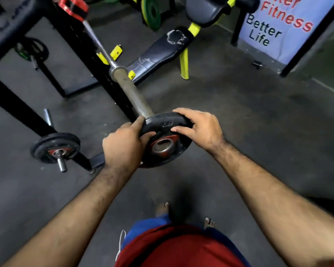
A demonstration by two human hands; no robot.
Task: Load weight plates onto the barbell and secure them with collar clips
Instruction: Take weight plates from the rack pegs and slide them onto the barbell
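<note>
A small black weight plate with a red hub and a steel-lined hole sits at the near end of the barbell sleeve. My left hand grips its left rim. My right hand grips its upper right rim. The sleeve's tip is hidden behind the plate, so I cannot tell whether the plate is on the sleeve. The bar runs up and left to a rack, where a red and black pad wraps it.
A black rack frame crosses the left side, carrying a stored black plate on a peg. A worn black bench with yellow legs stands behind the bar. Green plates and a banner are at the back. My bare feet are below.
</note>
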